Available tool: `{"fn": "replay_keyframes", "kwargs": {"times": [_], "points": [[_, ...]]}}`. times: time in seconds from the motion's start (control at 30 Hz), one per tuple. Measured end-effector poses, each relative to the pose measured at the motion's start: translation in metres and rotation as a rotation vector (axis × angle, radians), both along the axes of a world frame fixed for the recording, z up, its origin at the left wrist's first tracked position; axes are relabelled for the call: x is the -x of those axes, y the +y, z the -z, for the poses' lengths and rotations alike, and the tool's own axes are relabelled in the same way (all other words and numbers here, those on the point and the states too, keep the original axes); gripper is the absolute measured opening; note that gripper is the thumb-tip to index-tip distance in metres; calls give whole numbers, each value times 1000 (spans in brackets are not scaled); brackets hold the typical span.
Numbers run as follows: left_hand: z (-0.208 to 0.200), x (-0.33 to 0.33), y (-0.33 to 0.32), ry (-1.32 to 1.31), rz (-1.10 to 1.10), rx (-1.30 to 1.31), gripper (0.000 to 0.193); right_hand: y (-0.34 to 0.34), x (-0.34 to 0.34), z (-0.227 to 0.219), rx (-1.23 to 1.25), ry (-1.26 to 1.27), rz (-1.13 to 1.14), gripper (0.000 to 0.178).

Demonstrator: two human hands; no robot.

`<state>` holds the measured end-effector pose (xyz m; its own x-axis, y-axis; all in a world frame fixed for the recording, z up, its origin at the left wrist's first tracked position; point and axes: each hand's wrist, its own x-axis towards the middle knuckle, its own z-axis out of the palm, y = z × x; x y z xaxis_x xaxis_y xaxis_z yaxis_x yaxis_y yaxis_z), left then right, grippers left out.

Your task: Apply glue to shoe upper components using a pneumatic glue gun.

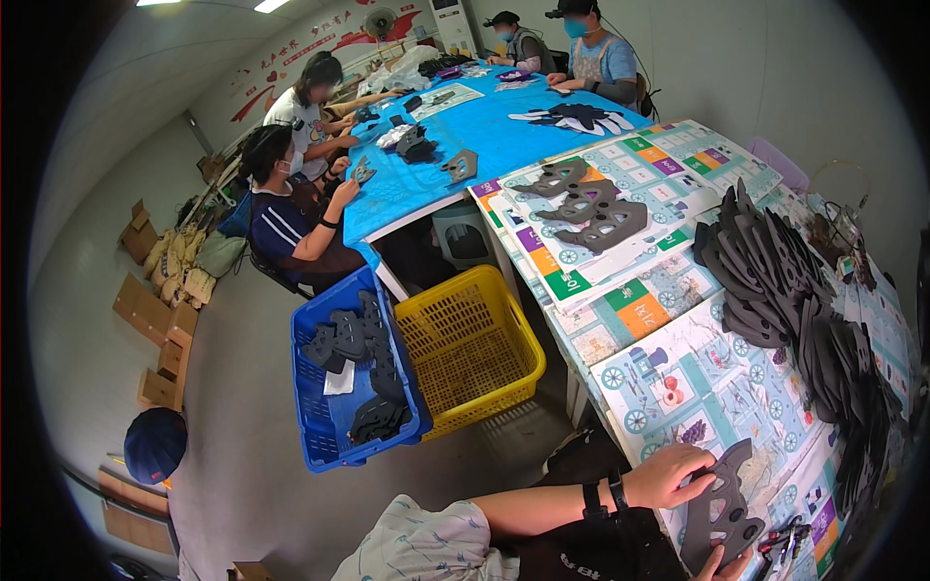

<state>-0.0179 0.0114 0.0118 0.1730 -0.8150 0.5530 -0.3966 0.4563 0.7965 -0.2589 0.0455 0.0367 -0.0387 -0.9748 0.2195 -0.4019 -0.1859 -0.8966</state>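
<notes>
A dark grey foam piece with cut-out holes lies at the near edge of the patterned table. My left hand grips its upper left side, thumb and fingers closed on the edge. At the lower rim of the picture, my right hand holds the bottom end of the same piece; part of that hand is cut off by the frame. Just right of the piece lies a small hand tool with red and black handles. A large heap of similar dark grey pieces runs along the table's right side.
Several cut-out foam pieces lie on the sheets further up. Left of the table stand a blue basket holding foam pieces and a yellow basket. Several people sit around a blue-covered table. Cardboard boxes line the left wall.
</notes>
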Motion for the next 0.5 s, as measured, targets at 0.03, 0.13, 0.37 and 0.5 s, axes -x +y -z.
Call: {"fn": "replay_keyframes", "kwargs": {"times": [0.03,0.13,0.37,0.5], "points": [[0,0,0,-3,1,-1,18,0,0,0,-4,3,5,43],[0,0,0,-2,4,-6,18,0,0,1,-16,-21,8,43],[0,0,1,-13,1,-24,18,-4,4,11,20,-64,4,47],[0,0,0,-12,-8,-6,18,-3,9,17,-4,-45,7,51]]}}
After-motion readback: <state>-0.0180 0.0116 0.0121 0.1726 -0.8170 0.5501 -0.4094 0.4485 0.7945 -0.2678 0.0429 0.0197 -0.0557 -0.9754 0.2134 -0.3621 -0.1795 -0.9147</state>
